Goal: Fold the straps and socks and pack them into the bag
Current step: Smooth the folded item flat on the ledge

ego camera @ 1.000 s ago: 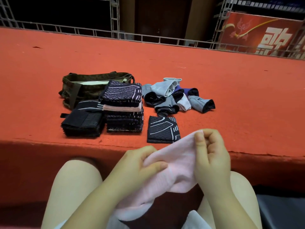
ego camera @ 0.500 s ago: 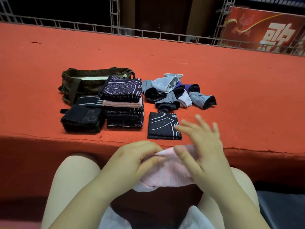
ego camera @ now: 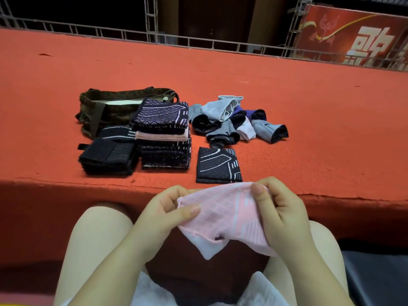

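Socks and straps, red carpeted platform (ego camera: pixel 309 102), listed left to right.

Bag (ego camera: pixel 103 111), olive-brown, upper left of centre frame, mouth open, strap looped over its top; nothing visibly packed in it yet.

Black folded straps (ego camera: pixel 108 157), low stack just in front of the bag.

Patterned folded stack (ego camera: pixel 164 140), dark pieces with one pink layer, taller, touching the black stack's right side.

Single folded dark piece (ego camera: pixel 218 165), centre frame, near the platform's front edge.

Unfolded pile (ego camera: pixel 236 122), grey, black, purple and white socks, loose heap right of the tall stack.

Pink sock (ego camera: pixel 223 215), lower centre, held in the air above the person's lap, in front of the platform edge; white toe part hangs below.

Left hand (ego camera: pixel 163 208): thumb and fingers pinching the sock's left edge.

Right hand (ego camera: pixel 280 208): fingers curled round the sock's right upper corner, thumb on top.

Step in hand, judged: folding the pink sock, with the loose pile still to do and packing not begun. Next move likely calls for bringing one edge over to the other, keeping corners aligned, then setting the square on a stack.
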